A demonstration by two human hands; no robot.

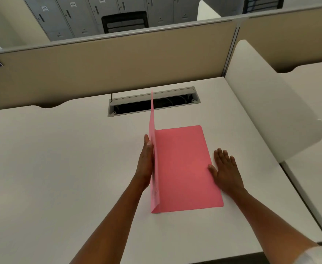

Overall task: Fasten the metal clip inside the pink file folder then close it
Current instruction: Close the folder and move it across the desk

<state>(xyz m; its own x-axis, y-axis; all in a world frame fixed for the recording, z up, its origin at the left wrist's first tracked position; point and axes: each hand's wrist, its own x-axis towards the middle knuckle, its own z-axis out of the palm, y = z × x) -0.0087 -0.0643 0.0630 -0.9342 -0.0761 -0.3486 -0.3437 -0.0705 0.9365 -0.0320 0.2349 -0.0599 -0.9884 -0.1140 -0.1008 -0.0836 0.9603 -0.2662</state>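
One big white desk [61, 159] fills most of the view, with one tan wall panel [118, 67] standing behind it and one long cable slot [152, 103] cut into the top. One pink folder [184, 168] lies in the middle of the desk, right in front of the person. Its long side runs away from the person, toward the slot. The bottom sheet lies flat. The cover [152, 149] stands almost straight up along the left edge, where the fold is.

Two hands are here. The left hand [146, 162] is nearer the cover. It is flat and open, pressed against the outside of the cover and holding it up, not pinching it. The right hand [225, 168] lies flat on the desk, fingers spread, with its thumb touching the right edge of the bottom sheet. It grips nothing.

No metal clip can be seen; it may be hidden near the fold behind the cover. I think the cover is on its way down, so the folder is about half shut. The cover must tip to the right, from the left hand toward the right hand
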